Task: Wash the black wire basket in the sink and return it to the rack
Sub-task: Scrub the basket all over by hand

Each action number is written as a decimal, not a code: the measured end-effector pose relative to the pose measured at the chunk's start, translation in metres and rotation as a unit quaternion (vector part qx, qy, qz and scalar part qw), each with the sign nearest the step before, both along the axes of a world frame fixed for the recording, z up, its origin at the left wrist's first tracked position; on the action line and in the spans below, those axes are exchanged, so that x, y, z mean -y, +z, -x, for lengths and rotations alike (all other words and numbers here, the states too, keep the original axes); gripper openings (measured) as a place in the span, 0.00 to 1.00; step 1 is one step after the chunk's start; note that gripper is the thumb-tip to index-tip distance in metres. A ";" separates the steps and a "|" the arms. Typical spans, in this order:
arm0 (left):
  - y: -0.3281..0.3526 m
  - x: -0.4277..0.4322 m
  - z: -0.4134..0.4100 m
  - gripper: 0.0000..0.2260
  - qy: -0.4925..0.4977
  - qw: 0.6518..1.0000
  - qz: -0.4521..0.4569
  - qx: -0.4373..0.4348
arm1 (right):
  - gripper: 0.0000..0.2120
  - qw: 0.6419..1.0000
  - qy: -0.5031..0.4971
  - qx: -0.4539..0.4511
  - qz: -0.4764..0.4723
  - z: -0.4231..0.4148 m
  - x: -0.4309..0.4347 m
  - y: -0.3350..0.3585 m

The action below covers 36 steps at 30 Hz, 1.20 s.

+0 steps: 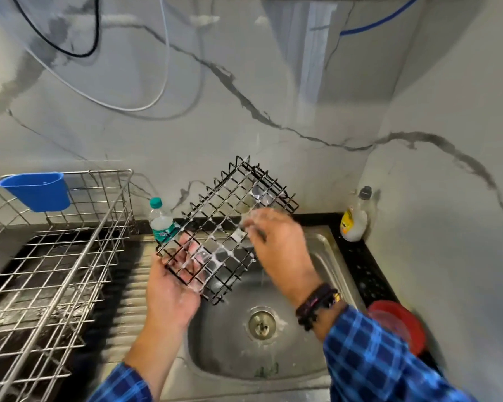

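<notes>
The black wire basket hangs tilted over the steel sink, with white foam on its wires. My left hand grips its lower left corner from underneath, and the fingers show through the mesh. My right hand is blurred and lies against the basket's right side, fingers touching the soapy wires. A thin stream of water falls just below that hand. The steel wire rack stands on the counter to the left of the sink.
A blue plastic cup hangs on the rack's back rail. A water bottle stands behind the basket. A dish soap bottle sits in the back right corner, a red container on the sink's right edge. The drain is uncovered.
</notes>
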<state>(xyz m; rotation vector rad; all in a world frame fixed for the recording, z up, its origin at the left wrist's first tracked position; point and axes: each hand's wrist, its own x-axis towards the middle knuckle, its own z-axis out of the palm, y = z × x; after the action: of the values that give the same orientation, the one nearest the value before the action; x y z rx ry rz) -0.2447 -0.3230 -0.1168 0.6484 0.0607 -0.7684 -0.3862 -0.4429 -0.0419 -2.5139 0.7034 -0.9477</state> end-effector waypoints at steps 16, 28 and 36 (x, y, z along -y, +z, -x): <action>0.003 0.010 0.006 0.16 0.006 0.999 0.025 -0.040 | 0.08 0.999 -0.005 0.014 -0.051 0.032 0.016 0.012; 0.005 0.013 0.014 0.17 0.024 0.992 0.037 -0.115 | 0.10 0.992 0.099 0.008 0.078 0.035 0.002 -0.015; 0.013 0.007 0.012 0.16 0.012 0.991 0.071 -0.113 | 0.08 0.990 0.028 0.129 0.052 0.031 -0.016 -0.030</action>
<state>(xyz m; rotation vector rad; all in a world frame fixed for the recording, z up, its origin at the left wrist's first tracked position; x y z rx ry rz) -0.2570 -0.3301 -0.1036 0.4233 0.2177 -0.8133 -0.4171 -0.4273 -0.0720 -2.4209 0.5126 -1.2910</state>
